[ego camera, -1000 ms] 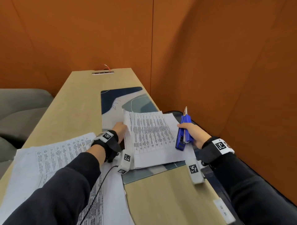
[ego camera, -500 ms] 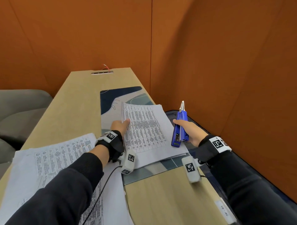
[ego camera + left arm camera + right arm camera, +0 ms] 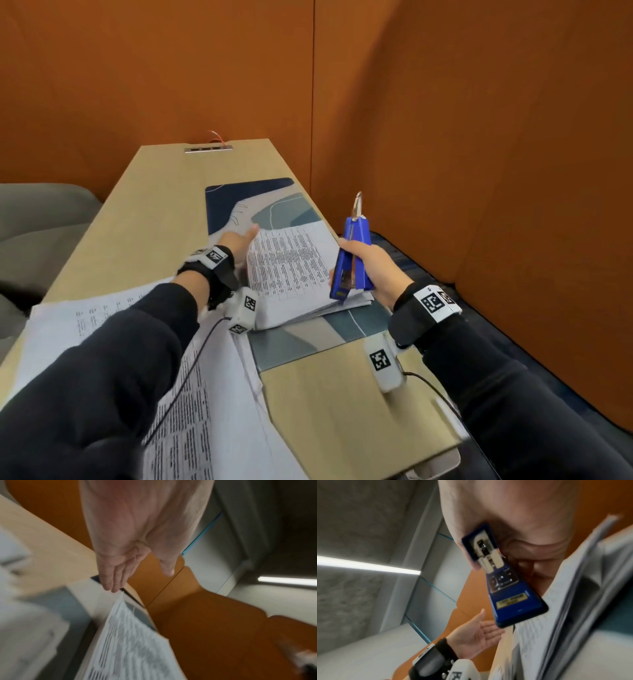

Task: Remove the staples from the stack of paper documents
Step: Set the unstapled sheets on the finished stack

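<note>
A stack of printed documents (image 3: pixel 291 270) lies on the desk mat, its left edge lifted. My left hand (image 3: pixel 239 240) is at that left edge with fingers straight, fingertips (image 3: pixel 111 586) touching the top corner of the stack (image 3: pixel 130 642). My right hand (image 3: pixel 370 267) grips a blue staple remover (image 3: pixel 352 257), its metal tip pointing up and its butt end over the stack's right edge. In the right wrist view the staple remover (image 3: pixel 505 582) sits in my curled fingers beside the paper edges (image 3: pixel 573 601). No staple is visible.
A second spread of printed sheets (image 3: pixel 120 325) lies at the near left under my left forearm. A patterned blue-grey desk mat (image 3: pixel 253 202) covers the wooden desk (image 3: pixel 154 212). Orange walls (image 3: pixel 479 137) close in behind and on the right. A grey seat (image 3: pixel 34 219) stands left.
My left hand has slid forward along the stack's left edge and straightened its fingers. The stack has shifted and its left side lifted. My right hand raised the staple remover slightly.
</note>
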Demonstrator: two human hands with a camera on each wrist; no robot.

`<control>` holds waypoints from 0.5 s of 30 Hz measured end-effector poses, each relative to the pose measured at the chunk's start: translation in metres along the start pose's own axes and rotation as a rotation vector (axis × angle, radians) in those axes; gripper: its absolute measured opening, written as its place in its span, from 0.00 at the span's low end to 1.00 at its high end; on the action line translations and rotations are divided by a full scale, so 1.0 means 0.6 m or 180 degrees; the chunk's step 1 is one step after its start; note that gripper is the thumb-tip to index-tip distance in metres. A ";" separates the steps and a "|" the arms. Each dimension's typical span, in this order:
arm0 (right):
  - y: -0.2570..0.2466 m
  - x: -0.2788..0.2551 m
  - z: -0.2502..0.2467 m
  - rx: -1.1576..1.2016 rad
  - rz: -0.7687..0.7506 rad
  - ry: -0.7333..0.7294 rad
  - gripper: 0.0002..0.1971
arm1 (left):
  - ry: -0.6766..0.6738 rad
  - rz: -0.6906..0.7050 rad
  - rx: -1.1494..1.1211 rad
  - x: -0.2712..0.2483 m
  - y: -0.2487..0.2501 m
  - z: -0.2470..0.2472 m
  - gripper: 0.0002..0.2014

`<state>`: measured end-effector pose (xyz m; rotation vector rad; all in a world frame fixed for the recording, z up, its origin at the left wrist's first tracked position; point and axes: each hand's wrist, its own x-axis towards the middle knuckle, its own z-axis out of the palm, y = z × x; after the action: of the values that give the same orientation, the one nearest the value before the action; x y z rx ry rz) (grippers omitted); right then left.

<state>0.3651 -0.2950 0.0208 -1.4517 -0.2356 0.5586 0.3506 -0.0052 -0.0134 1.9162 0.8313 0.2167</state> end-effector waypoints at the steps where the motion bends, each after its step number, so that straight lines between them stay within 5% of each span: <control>1: 0.008 -0.010 0.012 0.0015 0.0117 -0.0106 0.11 | -0.0031 0.0050 0.0020 -0.019 0.006 -0.020 0.30; 5: 0.046 -0.044 0.074 -0.0107 0.0475 -0.0473 0.11 | -0.0532 0.0119 -0.0229 -0.120 0.016 -0.119 0.24; 8: 0.054 -0.060 0.128 -0.0317 0.0505 -0.0823 0.11 | -0.0303 0.0253 -0.0108 -0.199 -0.003 -0.219 0.23; 12: 0.049 -0.077 0.172 -0.0809 0.0736 -0.1136 0.11 | -0.0221 -0.0225 0.1599 -0.283 -0.067 -0.296 0.24; 15: 0.066 -0.083 0.162 -0.0898 0.0968 -0.0683 0.08 | -0.0368 -0.0582 0.2619 -0.305 -0.127 -0.300 0.33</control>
<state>0.2676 -0.2341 0.0029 -1.7149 -0.2723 0.9614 0.0923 0.0303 0.0464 2.5480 1.1138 -0.4104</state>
